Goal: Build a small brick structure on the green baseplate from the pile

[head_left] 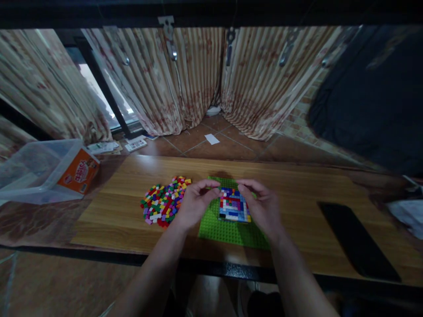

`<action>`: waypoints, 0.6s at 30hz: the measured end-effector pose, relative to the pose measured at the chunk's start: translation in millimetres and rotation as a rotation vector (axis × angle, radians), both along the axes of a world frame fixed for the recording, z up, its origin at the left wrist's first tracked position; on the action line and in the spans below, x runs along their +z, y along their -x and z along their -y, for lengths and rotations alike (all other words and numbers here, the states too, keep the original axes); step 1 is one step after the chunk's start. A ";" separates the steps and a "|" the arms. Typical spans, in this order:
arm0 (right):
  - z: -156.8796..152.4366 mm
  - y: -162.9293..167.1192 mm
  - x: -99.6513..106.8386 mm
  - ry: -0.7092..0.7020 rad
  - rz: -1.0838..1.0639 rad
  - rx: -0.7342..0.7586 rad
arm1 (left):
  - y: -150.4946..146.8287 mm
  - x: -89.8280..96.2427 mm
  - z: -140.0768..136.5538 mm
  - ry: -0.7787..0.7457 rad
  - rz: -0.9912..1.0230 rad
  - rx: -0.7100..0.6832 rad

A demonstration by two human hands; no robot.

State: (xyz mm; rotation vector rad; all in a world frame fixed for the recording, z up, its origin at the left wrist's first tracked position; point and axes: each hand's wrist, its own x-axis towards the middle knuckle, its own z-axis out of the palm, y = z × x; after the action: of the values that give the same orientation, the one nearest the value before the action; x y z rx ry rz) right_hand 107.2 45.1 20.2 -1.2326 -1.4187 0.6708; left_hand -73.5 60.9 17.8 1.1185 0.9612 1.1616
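A green studded baseplate (228, 234) lies on the wooden table, bearing a low square of multicoloured toy bricks (234, 206). At the left of this square is my left hand (195, 203), thumb and forefinger closed in a pinch by its far left corner. My right hand (262, 204) is over the right side, its thumb and forefinger drawn together near the far right corner. Whatever sits between the fingertips of either hand is too small to make out. Left of my left hand spreads a pile of loose coloured bricks (163, 202).
A clear plastic box (39, 169) with an orange label stands at the table's left end. To the right lies a dark flat object (358, 242) on the table (297, 189). Striped curtains (198, 79) hang beyond, with a white paper (212, 139) on the tiled floor.
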 end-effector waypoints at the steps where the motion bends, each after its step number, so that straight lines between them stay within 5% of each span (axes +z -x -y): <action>1: 1.9 2.3 2.1 -0.017 0.004 0.043 | -2.4 1.4 2.5 0.060 0.095 -0.029; 9: 8.6 12.2 6.6 -0.062 0.071 0.284 | -6.6 11.5 9.4 0.211 0.321 -0.154; 18: 9.1 10.5 6.7 -0.022 0.050 0.253 | -7.5 9.6 8.7 0.235 0.345 -0.137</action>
State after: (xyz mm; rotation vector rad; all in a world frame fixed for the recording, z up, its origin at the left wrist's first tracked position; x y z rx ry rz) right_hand 96.7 36.0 26.9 -1.0685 -1.6356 0.7983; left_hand -66.1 52.2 27.4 0.7536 0.7191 1.0565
